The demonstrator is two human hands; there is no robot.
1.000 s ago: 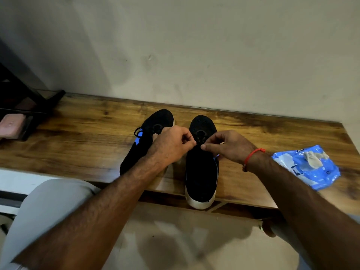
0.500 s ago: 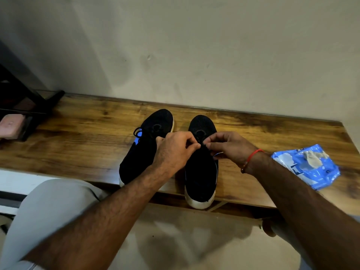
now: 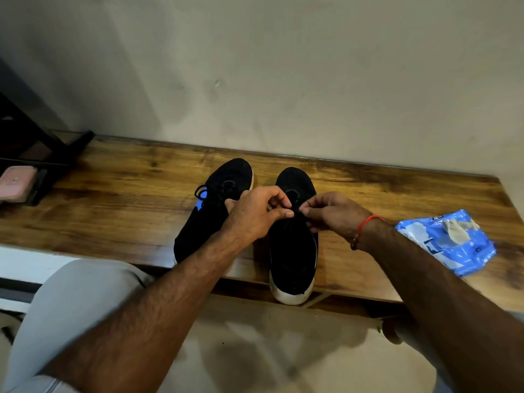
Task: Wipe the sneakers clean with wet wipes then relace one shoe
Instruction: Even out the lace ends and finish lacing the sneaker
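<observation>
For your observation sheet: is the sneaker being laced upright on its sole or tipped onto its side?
Upright. The right sneaker rests sole-down on the bench, white heel over its edge, while both hands pinch its lace.

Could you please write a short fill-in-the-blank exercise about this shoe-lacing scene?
1. Both hands work at the lace of the ____ sneaker.
2. The wet wipes pack is coloured ____.
3. A red thread circles the ____ wrist.
4. Both sneakers stand on a ____ bench.

Missing words: right; blue; right; wooden
</observation>
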